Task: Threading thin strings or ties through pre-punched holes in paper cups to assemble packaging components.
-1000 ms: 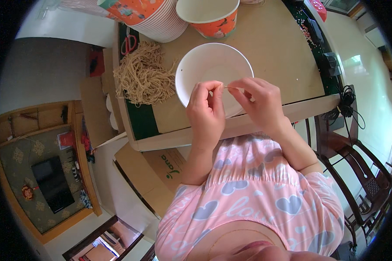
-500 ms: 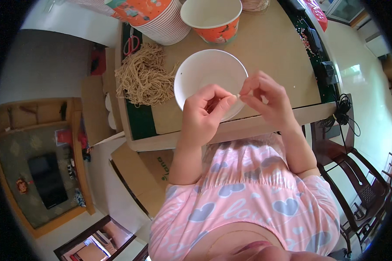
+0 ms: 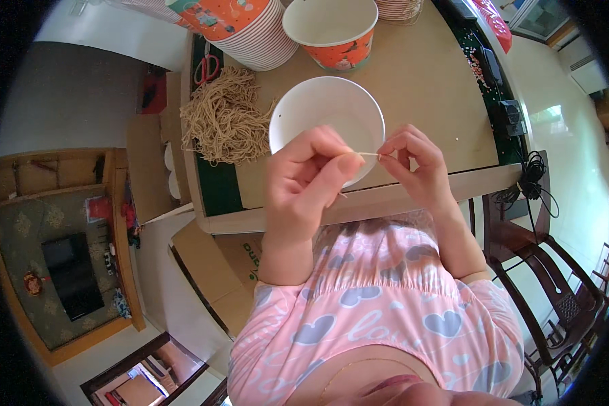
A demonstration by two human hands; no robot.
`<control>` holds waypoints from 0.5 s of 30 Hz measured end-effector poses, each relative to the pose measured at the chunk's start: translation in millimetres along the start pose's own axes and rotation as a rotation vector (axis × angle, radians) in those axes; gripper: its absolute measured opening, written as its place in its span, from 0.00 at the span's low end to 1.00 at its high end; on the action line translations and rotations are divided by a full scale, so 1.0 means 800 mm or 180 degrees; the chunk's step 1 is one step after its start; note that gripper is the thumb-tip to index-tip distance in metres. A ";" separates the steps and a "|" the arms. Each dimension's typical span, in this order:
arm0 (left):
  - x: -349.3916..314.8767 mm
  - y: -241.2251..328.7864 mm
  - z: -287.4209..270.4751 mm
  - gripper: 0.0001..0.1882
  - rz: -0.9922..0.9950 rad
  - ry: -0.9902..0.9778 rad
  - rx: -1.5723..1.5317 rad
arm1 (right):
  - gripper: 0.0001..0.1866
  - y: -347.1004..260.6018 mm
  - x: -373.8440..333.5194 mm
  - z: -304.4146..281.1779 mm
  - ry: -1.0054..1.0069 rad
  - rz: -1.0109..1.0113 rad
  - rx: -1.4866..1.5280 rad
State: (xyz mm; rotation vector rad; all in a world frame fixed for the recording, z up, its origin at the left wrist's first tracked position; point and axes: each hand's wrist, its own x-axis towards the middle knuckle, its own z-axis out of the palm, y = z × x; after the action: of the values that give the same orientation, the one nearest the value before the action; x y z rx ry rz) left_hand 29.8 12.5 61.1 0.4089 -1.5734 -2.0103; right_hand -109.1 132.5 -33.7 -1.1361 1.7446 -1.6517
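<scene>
A short length of beige string (image 3: 368,154) stretches between my two hands, in front of a white paper bucket. My left hand (image 3: 306,177) pinches one end between thumb and forefinger, and a bit of string pokes out below its fingers. The other end is pinched by the fingertips of my right hand (image 3: 416,166). Behind my hands stands the round white bucket (image 3: 328,101), open side up, with a small dark hole visible in its wall at the left. A tangled pile of beige string (image 3: 227,118) lies to the left of it.
Red-handled scissors (image 3: 208,69) lie beyond the string pile. A stack of orange-patterned paper buckets (image 3: 257,40) and a single orange bucket (image 3: 338,51) stand at the back of the table (image 3: 426,101). Black cables (image 3: 531,172) hang at the right edge, near a dark wooden chair (image 3: 555,277).
My hands have drawn slightly apart, so the string between them now shows. The left hand has moved nearer to me and a little left.
</scene>
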 end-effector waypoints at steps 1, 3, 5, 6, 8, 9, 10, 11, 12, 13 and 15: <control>0.000 0.001 -0.002 0.04 -0.0003 -0.0003 0.0003 | 0.06 0.001 -0.001 0.000 0.0010 0.0007 -0.0052; 0.000 0.005 -0.007 0.05 0.0108 0.0055 0.0003 | 0.06 0.005 -0.001 -0.001 0.0021 0.0012 -0.0102; 0.003 -0.004 -0.012 0.04 0.0110 0.0014 -0.0129 | 0.07 0.011 -0.002 -0.001 0.0047 -0.0349 -0.0195; 0.003 -0.008 -0.012 0.04 0.0050 0.0034 -0.0121 | 0.07 0.014 -0.003 0.002 0.0052 -0.0349 -0.0195; 0.004 -0.011 -0.009 0.03 -0.0010 0.0050 -0.0113 | 0.14 0.016 -0.005 0.009 0.0333 0.0013 0.0082; 0.005 -0.011 -0.007 0.03 -0.0178 -0.0003 -0.0071 | 0.14 0.012 -0.004 0.012 0.0329 0.0014 0.0083; 0.005 -0.010 -0.004 0.03 -0.0345 -0.0055 -0.0030 | 0.16 0.005 -0.002 0.016 0.0363 0.0126 -0.0024; 0.005 -0.009 0.002 0.05 -0.0384 -0.0067 0.0027 | 0.19 -0.001 0.001 0.020 0.0395 0.0237 -0.0131; 0.006 -0.007 0.003 0.05 -0.0390 -0.0089 0.0022 | 0.19 -0.003 0.003 0.023 0.0417 0.0242 -0.0139; 0.006 -0.003 0.000 0.06 -0.0458 -0.0289 -0.0128 | 0.18 -0.005 0.007 0.026 0.0446 0.0301 -0.0189; 0.003 -0.001 -0.016 0.11 -0.0211 -0.0423 -0.0283 | 0.18 -0.007 0.016 0.023 0.0456 0.0349 -0.0229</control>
State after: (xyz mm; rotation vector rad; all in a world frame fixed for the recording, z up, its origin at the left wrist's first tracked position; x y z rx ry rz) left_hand 34.4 1.1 57.0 0.3022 -1.5599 -2.1888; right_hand -99.8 112.1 -28.3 -0.9550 1.9335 -1.6512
